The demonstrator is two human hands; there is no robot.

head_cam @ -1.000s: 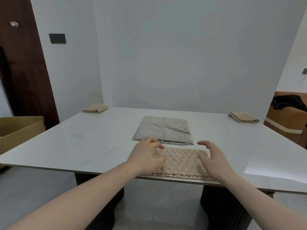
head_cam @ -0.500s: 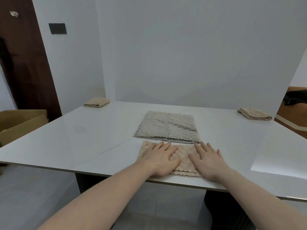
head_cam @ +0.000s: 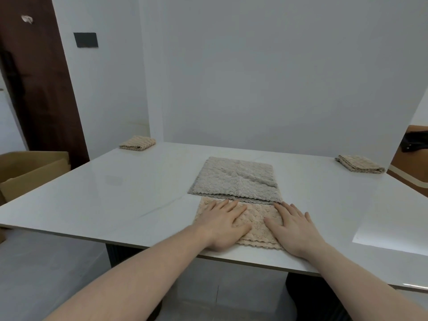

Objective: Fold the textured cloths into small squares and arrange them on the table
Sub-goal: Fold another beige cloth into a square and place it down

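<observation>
A beige textured cloth [head_cam: 259, 220], folded into a strip, lies near the front edge of the white table [head_cam: 115, 200]. My left hand [head_cam: 221, 224] presses flat on its left half with straight fingers. My right hand [head_cam: 293, 225] presses flat on its right end, fingers spread. Just behind it lies a grey textured cloth [head_cam: 234, 180], spread flat with one corner turned over. A small folded beige cloth [head_cam: 137, 143] sits at the far left corner, and another folded beige cloth [head_cam: 360, 163] at the far right corner.
A white wall panel stands along the table's far edge. An open cardboard box [head_cam: 30, 172] stands on the floor to the left, beside a dark wooden door [head_cam: 39, 89]. A brown piece of furniture with a black item [head_cam: 414, 141] is at the right.
Both hands came down from hovering with curled fingers onto the beige cloth and now press it flat. The view shifted slightly.
</observation>
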